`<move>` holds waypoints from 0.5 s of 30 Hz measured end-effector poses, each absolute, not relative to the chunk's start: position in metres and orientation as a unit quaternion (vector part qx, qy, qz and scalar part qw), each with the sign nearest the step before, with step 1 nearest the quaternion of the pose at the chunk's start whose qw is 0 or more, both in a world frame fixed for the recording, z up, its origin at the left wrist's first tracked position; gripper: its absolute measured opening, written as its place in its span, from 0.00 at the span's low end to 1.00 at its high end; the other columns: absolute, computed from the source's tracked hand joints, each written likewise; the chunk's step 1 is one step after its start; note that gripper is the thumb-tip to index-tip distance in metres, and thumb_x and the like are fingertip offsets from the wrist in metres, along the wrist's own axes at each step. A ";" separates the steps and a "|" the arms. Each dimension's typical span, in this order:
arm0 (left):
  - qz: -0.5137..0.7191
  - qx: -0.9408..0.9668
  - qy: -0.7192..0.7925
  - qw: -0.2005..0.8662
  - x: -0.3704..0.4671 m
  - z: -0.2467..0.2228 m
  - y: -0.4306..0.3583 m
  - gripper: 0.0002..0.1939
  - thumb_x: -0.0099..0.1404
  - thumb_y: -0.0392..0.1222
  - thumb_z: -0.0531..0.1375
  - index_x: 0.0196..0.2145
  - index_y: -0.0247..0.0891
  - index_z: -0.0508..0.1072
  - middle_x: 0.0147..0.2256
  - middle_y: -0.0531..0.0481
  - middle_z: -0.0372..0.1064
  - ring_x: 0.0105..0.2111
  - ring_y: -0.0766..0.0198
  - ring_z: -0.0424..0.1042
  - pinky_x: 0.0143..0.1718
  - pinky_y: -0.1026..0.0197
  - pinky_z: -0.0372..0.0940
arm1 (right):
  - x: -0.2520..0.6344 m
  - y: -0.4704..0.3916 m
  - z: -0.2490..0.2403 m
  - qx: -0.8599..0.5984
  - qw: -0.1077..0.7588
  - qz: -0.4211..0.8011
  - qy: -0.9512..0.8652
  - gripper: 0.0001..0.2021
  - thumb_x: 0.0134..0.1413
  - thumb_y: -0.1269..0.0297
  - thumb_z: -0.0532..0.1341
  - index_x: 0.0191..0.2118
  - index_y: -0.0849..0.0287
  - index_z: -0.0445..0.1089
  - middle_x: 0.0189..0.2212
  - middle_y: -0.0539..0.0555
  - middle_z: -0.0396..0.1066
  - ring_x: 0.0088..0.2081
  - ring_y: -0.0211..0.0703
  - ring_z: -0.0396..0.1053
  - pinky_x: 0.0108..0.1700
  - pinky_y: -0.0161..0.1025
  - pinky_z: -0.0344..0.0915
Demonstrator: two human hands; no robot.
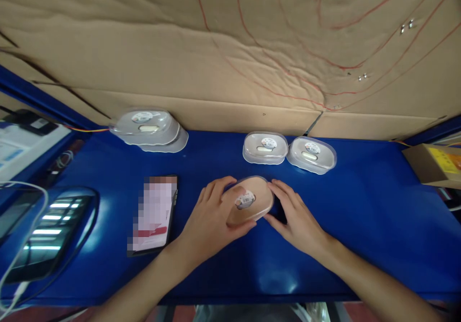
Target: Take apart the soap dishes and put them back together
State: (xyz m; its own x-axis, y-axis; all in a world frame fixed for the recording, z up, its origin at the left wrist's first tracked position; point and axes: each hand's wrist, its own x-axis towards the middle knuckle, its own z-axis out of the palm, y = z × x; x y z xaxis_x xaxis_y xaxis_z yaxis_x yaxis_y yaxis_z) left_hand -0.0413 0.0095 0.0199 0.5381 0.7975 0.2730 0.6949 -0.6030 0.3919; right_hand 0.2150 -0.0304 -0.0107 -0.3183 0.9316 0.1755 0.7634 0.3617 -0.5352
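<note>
Two hands on one piece, near mid-table: L hand (212, 216) pinching oval container (260, 199), thumb along near side, fingers at far side; R hand (300, 221) at its R end, index + thumb spread round the rim, apparently touching. Near edge of blue tabletop (378, 221) crossed by both forearms; far edge up against cardboard wall (162, 58). Widest room to R, btwn R hand and carton (425, 166); tighter on L, w/ phone (154, 216) close by L forearm. Behind, past a short blue strip, two clear tubs (265, 154) side by side; stacked tubs (147, 129) farther L, also at back.

Container: see-thru plastic, rounded ends, peachy-beige tint, shiny rim, label (246, 199) w/ barcode facing up, a bit L of mid. Underside hidden; can't tell if resting on tabletop or just above.
</note>
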 end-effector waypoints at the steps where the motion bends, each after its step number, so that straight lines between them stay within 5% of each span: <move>1: 0.206 0.874 0.426 0.108 -0.041 0.020 0.009 0.33 0.59 0.55 0.74 0.56 0.42 0.69 0.57 0.35 0.67 0.56 0.38 0.70 0.54 0.36 0.70 | 0.215 -0.031 -0.010 -0.538 0.231 0.177 -0.791 0.36 0.69 0.57 0.63 0.75 0.50 0.48 0.71 0.66 0.57 0.69 0.64 0.61 0.64 0.65 0.68; 6: 0.165 0.889 0.420 0.077 -0.038 0.019 0.003 0.35 0.59 0.54 0.74 0.58 0.40 0.68 0.62 0.31 0.63 0.57 0.33 0.70 0.53 0.33 0.70 | 0.214 -0.030 -0.010 -0.536 0.228 0.170 -0.795 0.36 0.68 0.54 0.64 0.74 0.52 0.48 0.70 0.66 0.60 0.70 0.63 0.61 0.65 0.65 0.67; 15: 0.174 0.880 0.399 0.190 -0.043 0.007 0.008 0.45 0.64 0.55 0.71 0.70 0.47 0.53 0.69 0.31 0.54 0.68 0.36 0.62 0.62 0.35 0.68 | 0.216 -0.030 -0.007 -0.507 0.232 0.172 -0.812 0.37 0.72 0.61 0.59 0.77 0.50 0.40 0.73 0.66 0.54 0.72 0.62 0.56 0.67 0.63 0.65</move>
State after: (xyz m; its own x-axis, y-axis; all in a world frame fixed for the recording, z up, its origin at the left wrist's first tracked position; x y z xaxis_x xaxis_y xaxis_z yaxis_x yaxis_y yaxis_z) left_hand -0.0435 0.0081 0.0074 0.6214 0.7680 0.1549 0.6360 -0.6099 0.4728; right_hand 0.2157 -0.0296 -0.0070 -0.3786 0.9032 0.2022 0.7440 0.4270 -0.5140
